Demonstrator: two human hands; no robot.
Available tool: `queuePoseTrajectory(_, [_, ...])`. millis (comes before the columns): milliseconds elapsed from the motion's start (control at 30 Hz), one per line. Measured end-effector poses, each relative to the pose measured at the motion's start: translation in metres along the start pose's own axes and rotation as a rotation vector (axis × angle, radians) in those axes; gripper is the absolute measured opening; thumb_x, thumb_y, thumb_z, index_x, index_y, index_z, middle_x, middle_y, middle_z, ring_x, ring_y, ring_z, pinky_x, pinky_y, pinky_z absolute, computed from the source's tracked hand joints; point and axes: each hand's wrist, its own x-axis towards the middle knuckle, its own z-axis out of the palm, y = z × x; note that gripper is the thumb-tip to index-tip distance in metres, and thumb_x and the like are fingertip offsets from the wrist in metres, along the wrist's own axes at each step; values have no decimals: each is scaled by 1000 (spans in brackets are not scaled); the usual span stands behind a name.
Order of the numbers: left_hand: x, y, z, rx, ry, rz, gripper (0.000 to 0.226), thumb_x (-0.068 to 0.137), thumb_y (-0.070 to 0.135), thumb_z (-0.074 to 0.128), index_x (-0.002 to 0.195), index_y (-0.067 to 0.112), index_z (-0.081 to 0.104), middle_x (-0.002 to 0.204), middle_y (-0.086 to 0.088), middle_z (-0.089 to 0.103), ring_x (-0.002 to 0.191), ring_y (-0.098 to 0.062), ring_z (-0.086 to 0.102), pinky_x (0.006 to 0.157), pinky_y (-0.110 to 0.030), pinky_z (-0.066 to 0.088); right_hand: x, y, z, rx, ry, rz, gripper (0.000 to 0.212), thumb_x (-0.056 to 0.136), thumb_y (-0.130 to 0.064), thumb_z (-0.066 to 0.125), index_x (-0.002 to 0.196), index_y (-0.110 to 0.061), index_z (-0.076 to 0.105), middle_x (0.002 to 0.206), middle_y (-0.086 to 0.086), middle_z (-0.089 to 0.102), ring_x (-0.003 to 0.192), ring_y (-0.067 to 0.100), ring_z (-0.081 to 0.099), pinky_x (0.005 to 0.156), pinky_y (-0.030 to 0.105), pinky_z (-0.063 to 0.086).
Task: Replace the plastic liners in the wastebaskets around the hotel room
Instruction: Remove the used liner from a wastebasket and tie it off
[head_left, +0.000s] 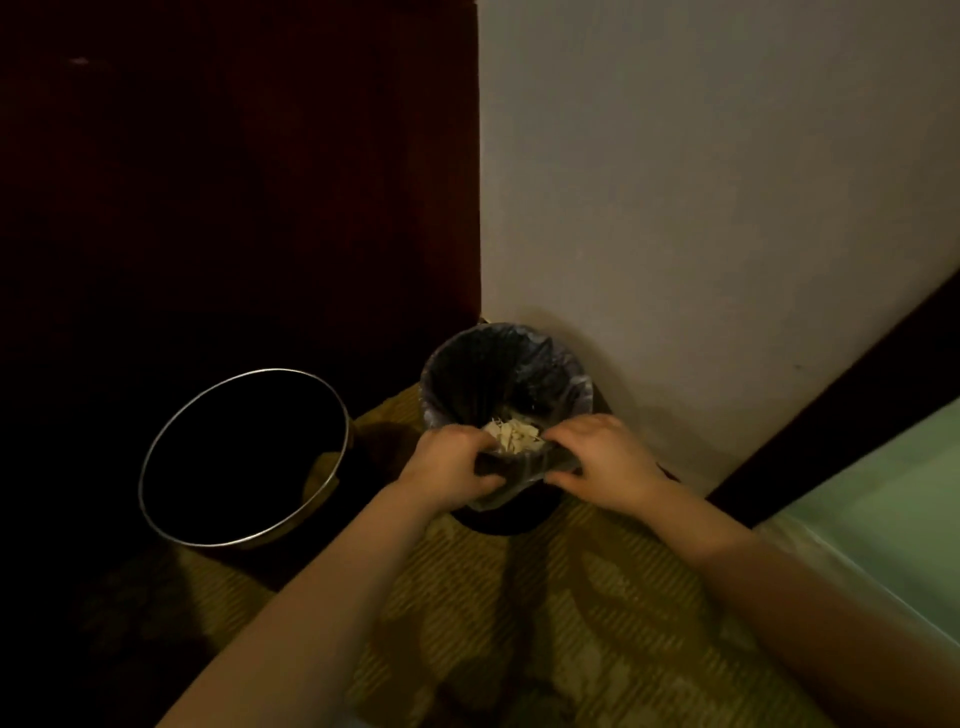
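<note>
- Pale wall (701, 182): rose beyond both hands, meeting a dark wooden panel (234, 156) beyond the left hand.
- Patterned carpet (519, 613): lay beneath both forearms.
- Pale green surface (893, 499): sat outside the right forearm; its nature could not be told.
- Unlined wastebasket (156, 457): dark, metal-rimmed, stood on the floor to the outer side of the left hand, apart from it.
- Lined wastebasket (498, 519): stood directly under the hands, at the foot of the wall.
- Plastic liner (478, 374): translucent, folded over the rim on the side away from the hands.
- Left hand (447, 467) and right hand (602, 462): each pinched the liner's near edge, fingers curled, bunching it.
- Pale scraps (511, 434): lay inside the liner, between the two hands.
</note>
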Motion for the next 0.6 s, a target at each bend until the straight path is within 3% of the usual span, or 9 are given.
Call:
queuePoseTrajectory(200, [1, 9, 5, 129, 17, -36, 42, 89, 45, 58, 127, 28, 51, 127, 5, 54, 122, -18, 45, 100, -37, 33, 15, 1, 8, -66, 57, -57, 26, 87, -45, 63, 98, -23, 69, 93, -3, 69, 97, 20, 62, 90, 34, 40])
queuePoseTrajectory(300, [-1, 13, 7, 105, 132, -37, 45, 83, 47, 64, 119, 25, 49, 122, 3, 44, 116, -18, 41, 99, -36, 37, 16, 2, 5, -47, 95, -75, 20, 89, -38, 62, 87, -22, 73, 84, -3, 69, 88, 19, 63, 83, 33, 43])
queuePoseTrajectory(433, [-3, 19, 5, 107, 223, 16, 43, 76, 57, 67, 93, 27, 41, 100, 7, 38, 97, -12, 38, 84, -28, 37, 21, 4, -16, 109, 119, -4, 15, 90, -29, 62, 85, -23, 74, 86, -5, 70, 85, 17, 64, 75, 33, 49])
queuePoseTrajectory(533, [-6, 24, 7, 142, 237, 75, 48, 74, 62, 65, 94, 27, 39, 98, 10, 34, 94, -9, 36, 79, -25, 33, 24, 5, -30, 257, 101, 83, 9, 88, -31, 67, 81, -26, 70, 81, -7, 70, 78, 13, 64, 72, 33, 52])
queuePoseTrajectory(600, [-4, 27, 10, 141, 278, 80, 54, 73, 63, 65, 104, 26, 42, 105, 8, 36, 99, -11, 38, 84, -26, 36, 26, 4, -37, 376, 153, 132, 8, 86, -30, 70, 79, -27, 69, 78, -8, 69, 75, 10, 63, 71, 30, 50])
